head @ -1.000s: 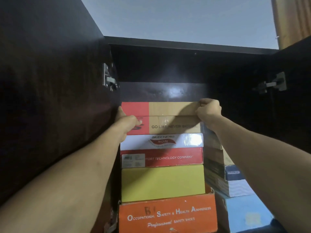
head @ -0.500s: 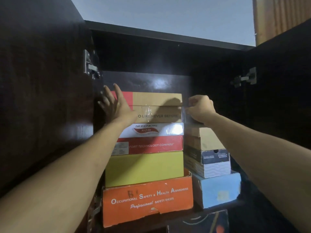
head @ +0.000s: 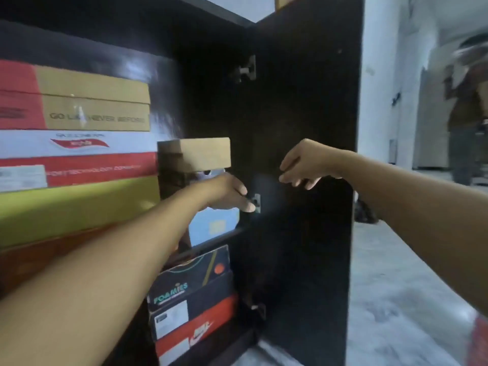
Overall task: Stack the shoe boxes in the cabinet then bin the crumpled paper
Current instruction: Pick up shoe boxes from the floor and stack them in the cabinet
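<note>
The shoe boxes (head: 76, 143) stand stacked inside the cabinet (head: 211, 48) to the left of both empty, loosely curled hands, the left hand (head: 229, 192) nearer them, the right hand (head: 303, 165) before the open door (head: 303, 101); no crumpled paper in view.

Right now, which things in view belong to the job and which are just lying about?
Job: red and tan box topping the tall stack, small tan box, FOAMIES box, cabinet door.
Not job: person in the background, dark thing on the floor. No crumpled paper shows.
</note>
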